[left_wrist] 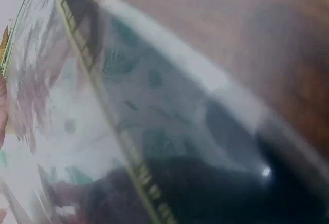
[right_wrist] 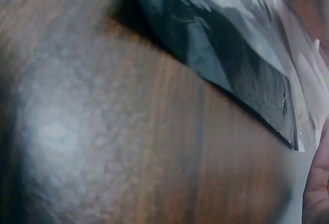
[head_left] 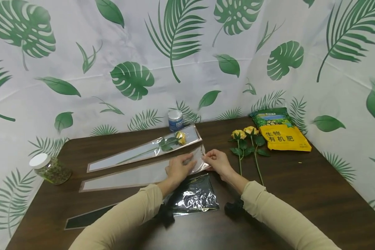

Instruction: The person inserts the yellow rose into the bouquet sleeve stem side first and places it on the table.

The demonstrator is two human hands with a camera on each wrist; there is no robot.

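Observation:
A long tapered flower sleeve point(head_left: 125, 176), white with a pinkish border, lies across the table with its wide end to the right. My left hand point(head_left: 178, 169) holds the sleeve near that wide end, thumb and forefinger close together on the film. At the end's edge, my right hand point(head_left: 220, 163) pinches the clear film. Below the hands lies a stack of black glossy sleeves point(head_left: 197, 195), partly covered by the left forearm; a gold-lettered strip point(left_wrist: 110, 124) shows in the left wrist view. Behind, a second white sleeve point(head_left: 137, 152) contains a yellow rose point(head_left: 181, 138).
Two yellow roses point(head_left: 240, 152) with leafy stems lie right of the hands. Beyond them is a yellow-and-green fertilizer bag point(head_left: 282, 135). A blue can point(head_left: 175, 121) stands by the back wall, and a white-lidded jar point(head_left: 54, 171) lies tilted at the left edge.

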